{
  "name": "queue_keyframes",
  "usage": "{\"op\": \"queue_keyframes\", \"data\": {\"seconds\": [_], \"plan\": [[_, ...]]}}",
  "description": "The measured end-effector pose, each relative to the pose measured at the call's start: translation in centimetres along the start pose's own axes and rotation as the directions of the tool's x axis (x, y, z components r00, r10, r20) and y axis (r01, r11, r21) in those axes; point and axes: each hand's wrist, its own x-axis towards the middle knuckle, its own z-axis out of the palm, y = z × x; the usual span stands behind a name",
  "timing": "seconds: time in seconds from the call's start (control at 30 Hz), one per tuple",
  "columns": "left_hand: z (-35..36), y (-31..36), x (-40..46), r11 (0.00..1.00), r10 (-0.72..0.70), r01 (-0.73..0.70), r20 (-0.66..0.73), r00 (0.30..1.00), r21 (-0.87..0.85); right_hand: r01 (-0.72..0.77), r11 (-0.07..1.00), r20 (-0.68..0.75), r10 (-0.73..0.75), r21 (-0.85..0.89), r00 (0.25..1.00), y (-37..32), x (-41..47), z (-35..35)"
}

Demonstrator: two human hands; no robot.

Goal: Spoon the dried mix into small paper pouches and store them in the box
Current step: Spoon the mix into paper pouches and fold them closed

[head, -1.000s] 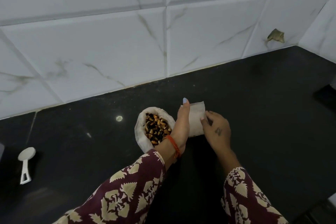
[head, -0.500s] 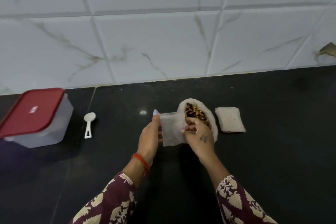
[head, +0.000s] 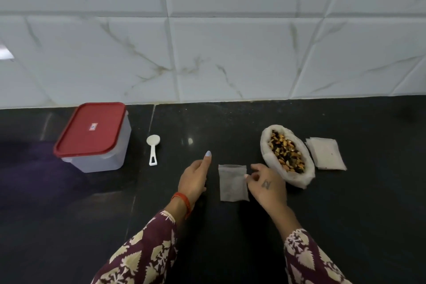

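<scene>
A small empty paper pouch lies flat on the black counter between my hands. My right hand has curled fingers pinching the pouch's upper right edge. My left hand rests open just left of the pouch, not touching it, with one finger pointing away. A white bag of dried mix stands open right behind my right hand. A white plastic spoon lies to the left. The clear box with a red lid is at the far left, lid on.
A stack of spare flat paper pouches lies to the right of the bag of mix. A white marble-tiled wall runs along the back of the counter.
The view has swung left and pulled back. The pouch, held up by both hands before, now lies flat on the counter, and my left hand has let go of it.
</scene>
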Motion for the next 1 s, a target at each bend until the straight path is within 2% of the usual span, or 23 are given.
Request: {"op": "queue_keyframes", "data": {"seconds": [0.07,0.17,0.23,0.3,0.37,0.63,0.8,1.0], "plan": [[-2.5,-0.1,0.3,0.994,0.102,-0.098,-0.111,0.989,0.041,0.064,0.997,-0.032,-0.063,0.037,0.998,-1.4,0.2,0.0],[-6.5,-0.4,1.7,0.967,0.225,-0.170,-0.326,0.918,0.189,0.200,0.979,-0.080,-0.197,0.032,0.977,-4.8,0.9,0.8],[-8.8,-0.4,2.6,0.957,0.256,-0.172,-0.407,0.877,0.232,0.281,0.959,-0.080,-0.277,0.038,0.958,-7.6,1.4,2.1],[-10.5,-0.6,3.7,0.962,0.234,-0.144,-0.427,0.873,0.232,0.327,0.942,-0.047,-0.324,0.072,0.945,-10.5,2.1,3.9],[-11.5,-0.8,4.8,0.973,0.183,-0.105,-0.406,0.895,0.207,0.335,0.935,0.009,-0.338,0.114,0.941,-13.0,3.0,6.3],[-12.8,-1.0,8.4,0.999,0.040,-0.045,-0.265,0.963,-0.013,0.176,0.954,0.283,-0.243,0.241,0.928,-17.9,6.1,14.4],[-13.3,-1.2,9.2,0.991,-0.010,-0.015,-0.181,0.984,-0.132,0.147,0.947,0.279,-0.229,0.286,0.933,-17.9,6.2,14.9],[-12.0,-0.1,7.6,0.976,-0.008,-0.011,-0.086,0.996,-0.219,0.052,0.918,0.282,-0.174,0.393,0.943,-15.5,4.7,12.0]]}}
